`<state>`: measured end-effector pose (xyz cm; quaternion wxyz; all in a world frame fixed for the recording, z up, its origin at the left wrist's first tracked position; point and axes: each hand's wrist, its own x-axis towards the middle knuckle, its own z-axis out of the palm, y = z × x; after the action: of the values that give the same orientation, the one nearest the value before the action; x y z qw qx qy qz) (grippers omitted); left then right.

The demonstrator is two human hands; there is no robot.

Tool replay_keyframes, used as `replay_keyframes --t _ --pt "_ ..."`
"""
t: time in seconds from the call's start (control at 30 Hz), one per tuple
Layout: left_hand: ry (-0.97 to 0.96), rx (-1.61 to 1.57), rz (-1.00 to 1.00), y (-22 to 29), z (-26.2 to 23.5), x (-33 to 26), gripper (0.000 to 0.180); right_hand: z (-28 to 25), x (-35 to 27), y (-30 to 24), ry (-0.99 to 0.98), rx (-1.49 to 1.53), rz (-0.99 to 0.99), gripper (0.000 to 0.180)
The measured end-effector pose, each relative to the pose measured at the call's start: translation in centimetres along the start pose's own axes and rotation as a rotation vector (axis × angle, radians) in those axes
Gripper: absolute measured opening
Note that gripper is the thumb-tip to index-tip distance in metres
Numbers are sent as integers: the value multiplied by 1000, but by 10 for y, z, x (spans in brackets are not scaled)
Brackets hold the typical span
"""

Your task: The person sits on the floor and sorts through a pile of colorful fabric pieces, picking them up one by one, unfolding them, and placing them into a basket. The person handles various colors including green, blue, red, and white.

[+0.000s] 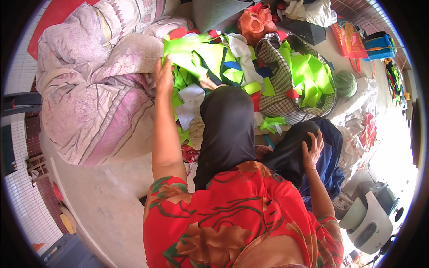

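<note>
My left hand (164, 75) is stretched forward at the left edge of a heap of fabric scraps. Its fingers close on a lime-green cloth piece (185, 56) that spreads rightward over the heap. White, dark blue and red scraps lie mixed in, among them a long white strip (242, 56). My right hand (314, 151) rests on my dark-trousered right knee, fingers spread, holding nothing. Ahead of that knee, a checked cloth bag (277, 96) stands open with more lime-green scraps (310, 73) inside.
A bulky pale pink patterned quilt (103, 94) fills the left side. Behind the heap sits an orange-red plastic bag (256, 22). A striped green melon (345, 83) lies right of the checked bag, near crumpled whitish plastic (357, 111). A grey-white appliance (370, 223) stands at lower right.
</note>
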<state>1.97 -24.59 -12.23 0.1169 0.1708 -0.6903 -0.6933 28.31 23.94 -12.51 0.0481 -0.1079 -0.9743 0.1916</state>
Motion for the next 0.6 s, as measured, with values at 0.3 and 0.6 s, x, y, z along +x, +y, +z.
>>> replay_keyframes --t 0.3,0.6 --pt "32 -178 -170 -56 17 19 33 -1 -1 3 0 -21 0 42" --pt "-91 640 502 -124 71 46 34 -1 4 5 -22 -20 11 42"
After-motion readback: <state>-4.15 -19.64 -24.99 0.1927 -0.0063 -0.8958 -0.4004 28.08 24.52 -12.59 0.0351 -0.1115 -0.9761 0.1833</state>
